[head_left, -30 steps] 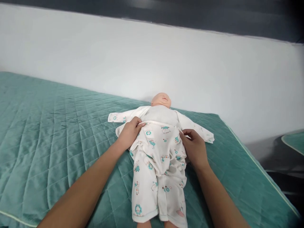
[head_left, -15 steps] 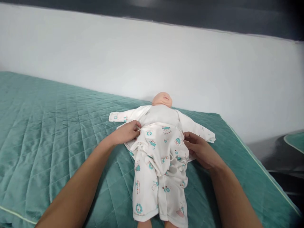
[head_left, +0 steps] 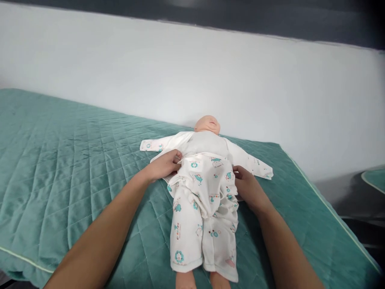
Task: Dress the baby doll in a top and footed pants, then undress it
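Observation:
A baby doll (head_left: 207,124) lies on its back, head toward the wall and feet toward me. It wears a white long-sleeved top (head_left: 206,143) with its arms spread out, and white printed baby pants (head_left: 207,188) pulled up to the belly. At the waistband's left side, my left hand (head_left: 165,164) pinches the pants' edge, fingers closed. My right hand (head_left: 248,184) grips the opposite side of the waist with curled fingers; its fingertips are partly hidden behind the cloth. Both bare feet show below the pant cuffs.
A green quilted cover (head_left: 75,168) with pale piping lies under the doll. Behind it rises a white wall (head_left: 180,72) with a dark band along the top. Another green-covered surface (head_left: 374,176) shows at the right edge.
The view has shifted slightly, showing more of the doll's feet. Both hands stay at the waistband, and the pants' front and legs look a little straighter.

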The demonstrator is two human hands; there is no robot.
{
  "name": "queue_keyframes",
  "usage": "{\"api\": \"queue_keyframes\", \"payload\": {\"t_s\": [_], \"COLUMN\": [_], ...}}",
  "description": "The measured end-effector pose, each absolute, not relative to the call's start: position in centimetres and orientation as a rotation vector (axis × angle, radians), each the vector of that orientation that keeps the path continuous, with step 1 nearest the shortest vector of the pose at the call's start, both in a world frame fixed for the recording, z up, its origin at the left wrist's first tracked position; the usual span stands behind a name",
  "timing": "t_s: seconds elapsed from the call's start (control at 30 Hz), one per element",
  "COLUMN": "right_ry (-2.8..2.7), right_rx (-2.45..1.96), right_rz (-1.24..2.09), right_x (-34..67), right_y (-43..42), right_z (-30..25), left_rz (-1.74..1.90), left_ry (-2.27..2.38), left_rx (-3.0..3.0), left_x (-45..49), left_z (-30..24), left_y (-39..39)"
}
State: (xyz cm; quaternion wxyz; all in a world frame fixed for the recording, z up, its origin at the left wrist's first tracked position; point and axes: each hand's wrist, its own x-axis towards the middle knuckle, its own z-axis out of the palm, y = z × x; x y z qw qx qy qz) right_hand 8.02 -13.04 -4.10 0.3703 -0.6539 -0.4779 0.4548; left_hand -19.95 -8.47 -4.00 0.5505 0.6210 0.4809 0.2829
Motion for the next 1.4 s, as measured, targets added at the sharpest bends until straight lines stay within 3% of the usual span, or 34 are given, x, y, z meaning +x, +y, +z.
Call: {"api": "queue_keyframes", "payload": {"t_s": [0.27,0.5,0.97,1.4], "right_ry": [-1.214,-1.373,-1.01,-1.02], "right_rx": [-1.74,-1.659,-1.2,-1.199], "right_rz": [1.083,1.261,1.416,1.302], "right_x": [8.4,8.7,7.7,7.8], "right_y": [-12.7,-13.0,-12.9,-12.6], "right_z": [-4.7,-4.0,-4.3,-4.4], "left_rz": [0.784,0.688,0.926,0.939], "left_ry": [1.32,1.133,0.776,0.784], "left_rx": [1.548,1.255,0.906,0.936], "left_x": [-19.3,-19.1,-19.1,-19.0], "left_z": [-4.3,-4.1,-5.7,-5.4], "left_y": [-8.2,-8.7,-7.7,-7.8]}}
